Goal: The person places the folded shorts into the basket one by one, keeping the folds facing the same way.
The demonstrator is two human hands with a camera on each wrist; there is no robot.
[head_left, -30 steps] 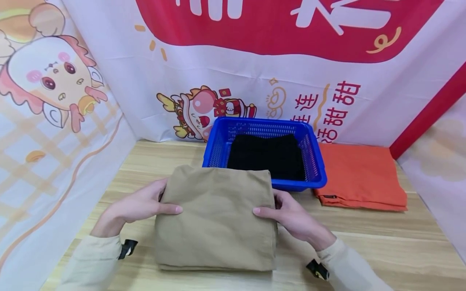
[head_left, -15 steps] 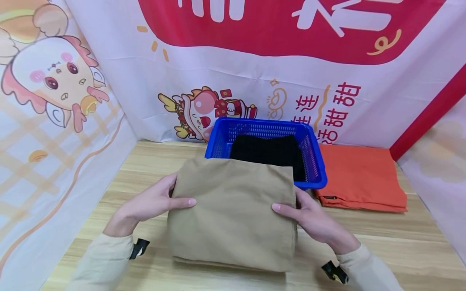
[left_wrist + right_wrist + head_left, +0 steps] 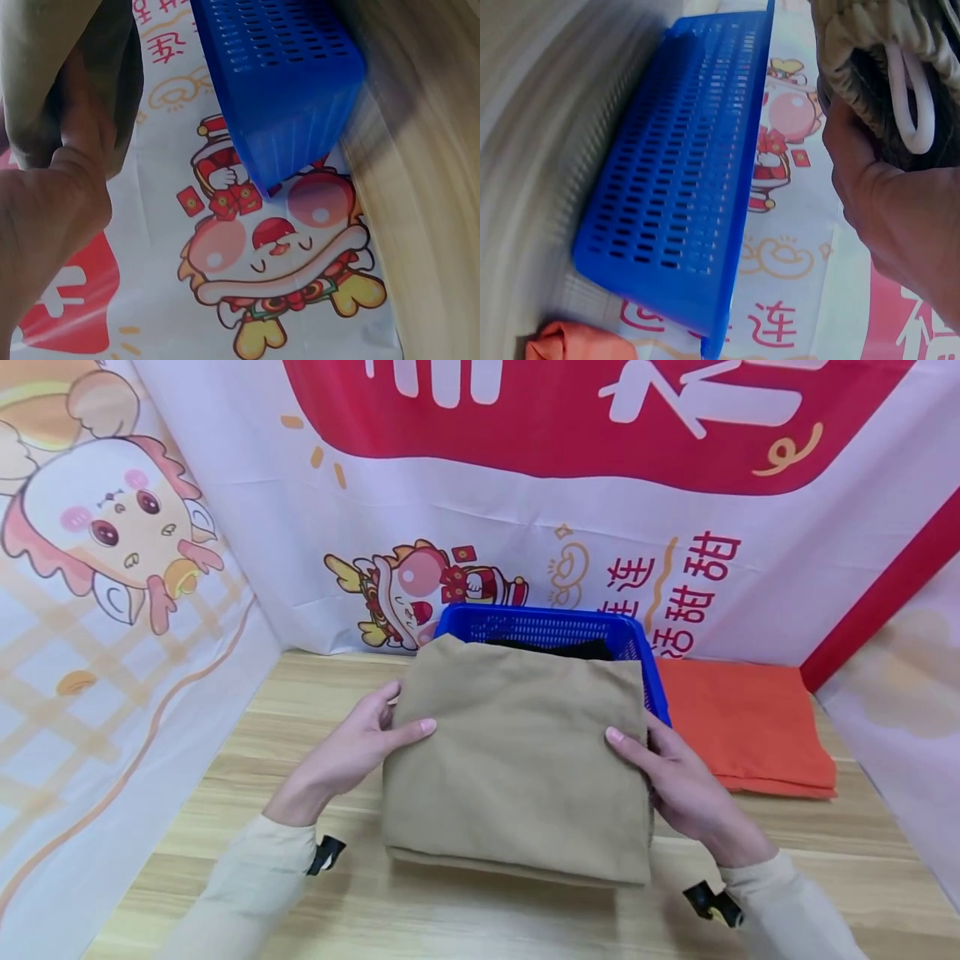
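Observation:
A folded khaki garment point(image 3: 517, 768) is held up above the table, its far part in front of the blue basket. My left hand point(image 3: 348, 752) grips its left edge, thumb on top and fingers beneath. At the opposite edge my right hand point(image 3: 686, 785) holds it the same way. From the right wrist view, a gathered edge of the garment point(image 3: 851, 37) shows, with a white cord loop point(image 3: 922, 124) hanging out. The blue plastic basket point(image 3: 651, 672) stands behind and holds a folded black cloth point(image 3: 573, 649), mostly hidden now.
A folded orange garment point(image 3: 742, 718) lies on the wooden table point(image 3: 810, 868), right of the basket. Printed cloth hangs close behind the table as a back wall point(image 3: 300, 552), with more at both sides.
Both hands have lifted the khaki garment and carried it forward and to the right. It now hides most of the basket and the black cloth.

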